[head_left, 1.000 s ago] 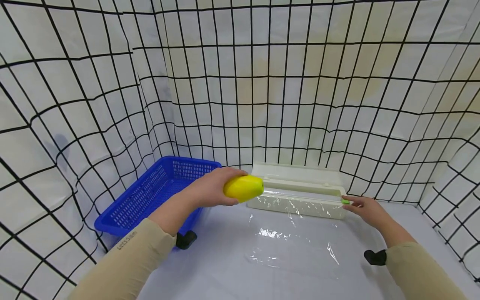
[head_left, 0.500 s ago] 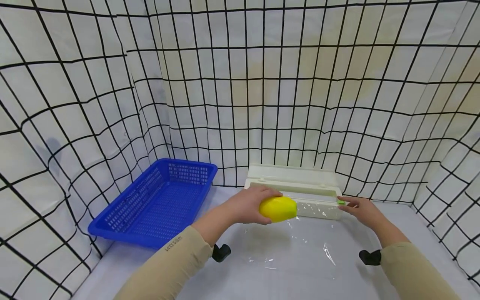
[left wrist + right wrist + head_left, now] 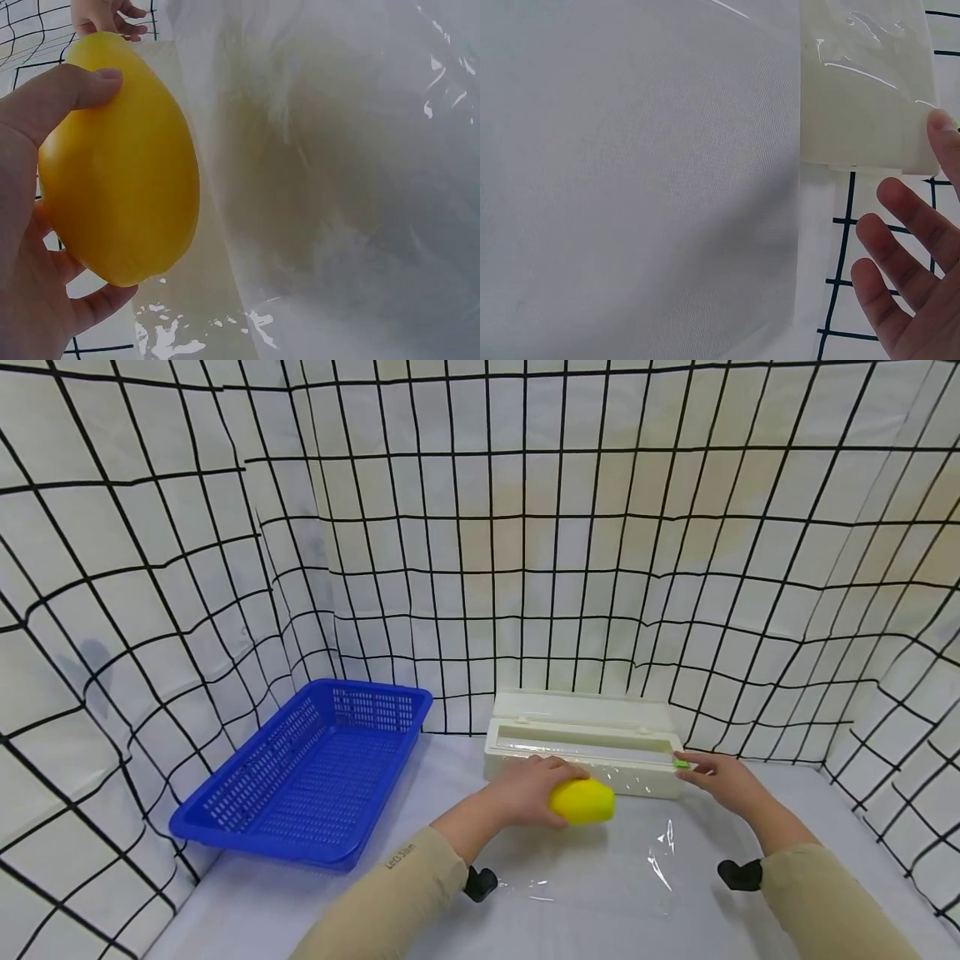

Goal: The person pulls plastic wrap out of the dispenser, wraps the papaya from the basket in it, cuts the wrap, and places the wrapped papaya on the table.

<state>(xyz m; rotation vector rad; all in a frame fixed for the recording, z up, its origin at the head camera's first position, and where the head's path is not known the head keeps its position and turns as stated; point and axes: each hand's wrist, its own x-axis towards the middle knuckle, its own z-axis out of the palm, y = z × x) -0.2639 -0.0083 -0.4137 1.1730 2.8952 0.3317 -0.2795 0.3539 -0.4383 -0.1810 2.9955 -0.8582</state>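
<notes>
My left hand (image 3: pixel 527 789) grips a smooth yellow oval fruit (image 3: pixel 583 802), its kind unclear, above the clear cling film (image 3: pixel 600 868) spread over the table. In the left wrist view the thumb lies across the upper part of the fruit (image 3: pixel 124 172), with fingertips under its lower end. Behind stands a cream cling film dispenser (image 3: pixel 651 783), lid raised, with film drawn out over its front. At its right end, my right hand (image 3: pixel 723 783) pinches the corner by a green tab (image 3: pixel 682 764), thumb in front. The other fingers stand spread in the right wrist view.
A blue plastic basket (image 3: pixel 300 852) stands to the left, nothing visible in it. Black wire mesh (image 3: pixel 525 517) over white sheeting walls off the back and sides. The white tabletop (image 3: pixel 247 902) extends in front of the basket.
My left hand has carried the fruit from beside the basket rightward and down, over the cling film. The right hand stays at the dispenser's right end.
</notes>
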